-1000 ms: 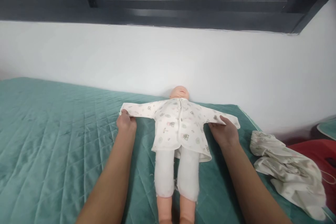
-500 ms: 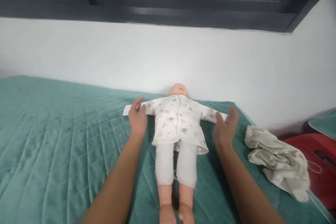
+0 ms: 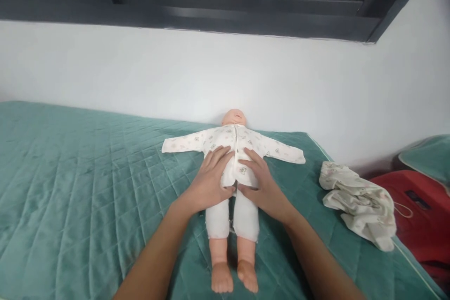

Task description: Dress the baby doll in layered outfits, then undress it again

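Centre of frame: left hand [image 3: 211, 178] and right hand [image 3: 264, 186], both spread wide, gripping nothing, apparently resting on white printed cloth jacket [image 3: 243, 138] worn by supine, pink, plastic-looking doll [image 3: 246, 220]; uneven dragging could leave it rucked and crooked.

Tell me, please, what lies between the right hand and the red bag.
In the head view, a stretch of quilt and then the crumpled cloth lie between the right hand and the red bag.
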The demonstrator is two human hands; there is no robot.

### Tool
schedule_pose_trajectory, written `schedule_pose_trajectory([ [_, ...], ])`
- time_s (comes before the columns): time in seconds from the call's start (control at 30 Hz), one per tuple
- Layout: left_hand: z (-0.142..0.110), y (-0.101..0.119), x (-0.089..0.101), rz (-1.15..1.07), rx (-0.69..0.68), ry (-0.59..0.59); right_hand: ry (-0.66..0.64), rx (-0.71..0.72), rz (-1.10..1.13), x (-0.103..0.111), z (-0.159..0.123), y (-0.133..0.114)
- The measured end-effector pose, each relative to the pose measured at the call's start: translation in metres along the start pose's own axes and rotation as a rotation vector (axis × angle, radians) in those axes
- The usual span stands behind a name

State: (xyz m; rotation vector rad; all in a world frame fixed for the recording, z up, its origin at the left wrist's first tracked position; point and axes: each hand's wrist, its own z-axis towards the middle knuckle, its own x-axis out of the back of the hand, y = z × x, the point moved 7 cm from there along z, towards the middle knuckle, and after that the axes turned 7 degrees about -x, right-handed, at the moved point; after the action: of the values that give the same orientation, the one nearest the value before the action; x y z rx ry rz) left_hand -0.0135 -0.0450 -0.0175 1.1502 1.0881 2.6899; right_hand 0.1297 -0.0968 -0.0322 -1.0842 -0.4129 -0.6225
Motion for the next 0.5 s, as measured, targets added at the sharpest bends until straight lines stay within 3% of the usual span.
schedule_pose_trajectory([
  [0.13,0.0,0.007,-0.001,0.072,0.001,0.055,0.075,-0.016,-0.019,0.004,0.002,-0.005],
  [0.23,0.001,0.006,0.007,-0.004,0.055,0.238,0.206,-0.084,0.071,0.009,0.001,-0.002],
  [0.37,-0.009,-0.017,0.024,-0.179,0.259,0.511,0.469,-0.355,0.416,0.023,-0.006,0.029],
  [0.43,-0.011,-0.021,0.025,-0.242,0.262,0.483,0.591,-0.514,0.632,0.026,-0.012,0.05],
  [0.5,-0.011,-0.016,0.02,-0.242,0.191,0.331,0.673,-0.625,0.847,0.024,-0.018,0.066],
])
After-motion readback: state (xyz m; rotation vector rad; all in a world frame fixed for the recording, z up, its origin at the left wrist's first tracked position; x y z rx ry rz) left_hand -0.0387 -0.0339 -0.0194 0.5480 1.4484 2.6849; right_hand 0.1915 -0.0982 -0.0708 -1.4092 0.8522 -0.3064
